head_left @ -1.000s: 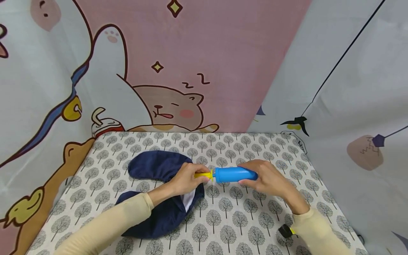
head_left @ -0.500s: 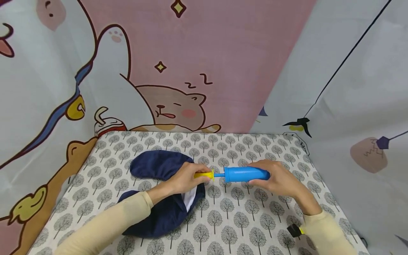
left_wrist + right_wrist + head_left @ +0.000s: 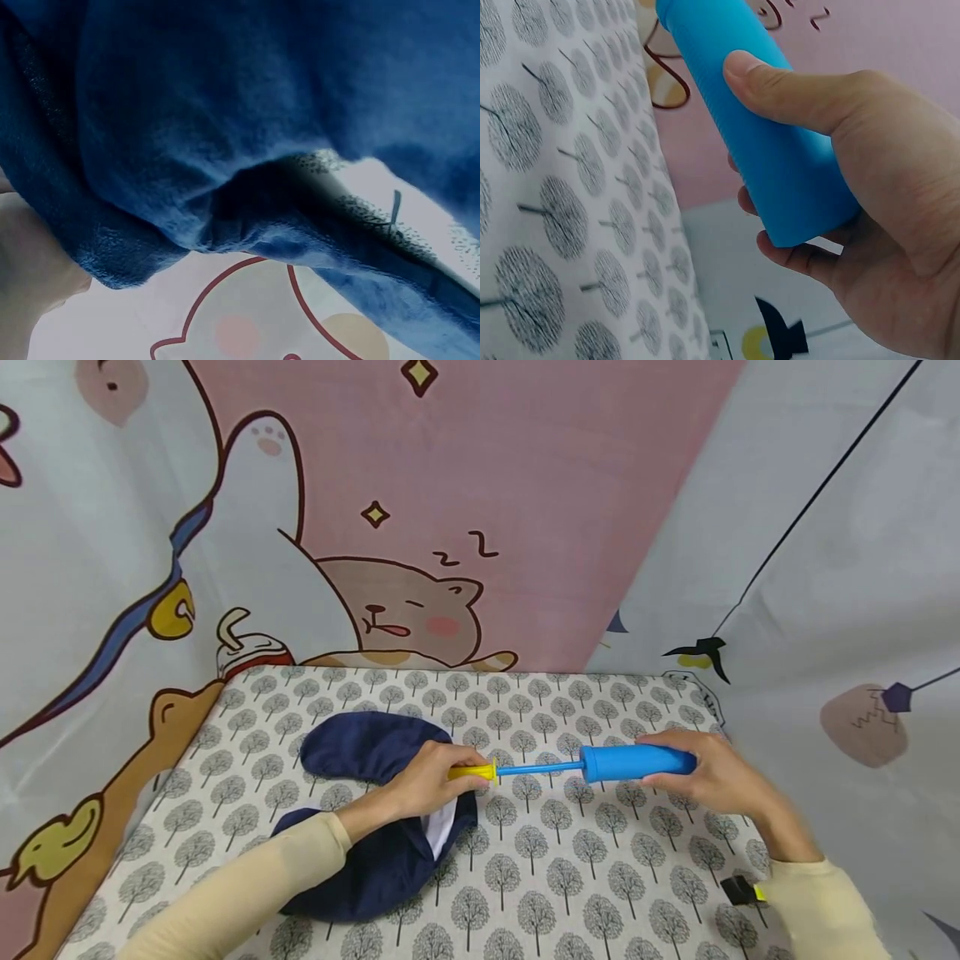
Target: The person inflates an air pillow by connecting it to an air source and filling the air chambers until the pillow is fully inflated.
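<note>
A blue hand pump [image 3: 628, 763] is held level above the table, its thin blue rod [image 3: 540, 768] drawn well out of the barrel. My right hand [image 3: 708, 768] grips the barrel's far end; in the right wrist view the thumb lies along the blue barrel [image 3: 757, 135] and the fingers wrap behind it. My left hand [image 3: 435, 777] pinches the yellow end piece [image 3: 472, 772] of the rod. Beneath that hand lies a navy U-shaped neck pillow [image 3: 367, 747], with a white patch [image 3: 440, 827] at its right side. Navy cloth [image 3: 210, 105] fills most of the left wrist view.
The table is covered by a white cloth [image 3: 525, 893] printed with grey trees. Behind it hangs a pink and white cartoon curtain [image 3: 525, 527], with a pale curtain [image 3: 862, 610] at the right. A small black device [image 3: 738, 890] sits by the right sleeve.
My right hand has moved to the right with the pump barrel, so much more of the blue rod shows. The left hand stays almost in place on the yellow end, over the pillow.
</note>
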{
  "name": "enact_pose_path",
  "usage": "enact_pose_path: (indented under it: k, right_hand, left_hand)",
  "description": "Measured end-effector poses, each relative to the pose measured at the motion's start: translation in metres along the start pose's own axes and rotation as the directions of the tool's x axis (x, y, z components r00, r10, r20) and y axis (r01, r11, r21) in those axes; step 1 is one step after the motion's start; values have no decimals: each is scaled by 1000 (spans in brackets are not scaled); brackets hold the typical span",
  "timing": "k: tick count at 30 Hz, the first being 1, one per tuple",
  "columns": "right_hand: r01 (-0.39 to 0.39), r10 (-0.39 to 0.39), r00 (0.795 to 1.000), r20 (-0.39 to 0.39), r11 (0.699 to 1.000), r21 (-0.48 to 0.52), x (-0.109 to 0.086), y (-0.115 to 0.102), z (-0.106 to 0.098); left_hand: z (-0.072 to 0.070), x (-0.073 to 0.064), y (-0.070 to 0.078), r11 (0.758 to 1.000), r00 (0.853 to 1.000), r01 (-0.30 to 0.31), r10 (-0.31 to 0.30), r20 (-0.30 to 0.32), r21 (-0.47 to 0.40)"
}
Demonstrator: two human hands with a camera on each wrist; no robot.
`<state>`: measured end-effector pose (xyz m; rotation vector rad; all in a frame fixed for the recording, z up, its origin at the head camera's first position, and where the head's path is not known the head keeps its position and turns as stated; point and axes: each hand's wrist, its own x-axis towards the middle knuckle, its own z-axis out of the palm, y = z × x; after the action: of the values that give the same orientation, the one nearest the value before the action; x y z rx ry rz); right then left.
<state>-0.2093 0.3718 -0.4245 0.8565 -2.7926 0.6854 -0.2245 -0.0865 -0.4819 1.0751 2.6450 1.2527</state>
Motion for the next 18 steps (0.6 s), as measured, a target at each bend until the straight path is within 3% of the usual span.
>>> enact_pose_path:
  k: [7, 12, 18]
  right_hand:
    - [-56, 56, 998, 31, 998, 8, -4, 5, -6]
    - [-18, 17, 1000, 11, 999, 44, 2, -9, -1]
    - [31, -31, 1000, -2, 1000, 2, 12, -32, 4]
  left_hand:
    - [0, -4, 2, 1000, 1000, -14, 14, -13, -4]
    - [3, -3, 5, 999, 999, -34, 33, -24, -37]
    - [2, -2, 12, 997, 1000, -19, 18, -15, -75]
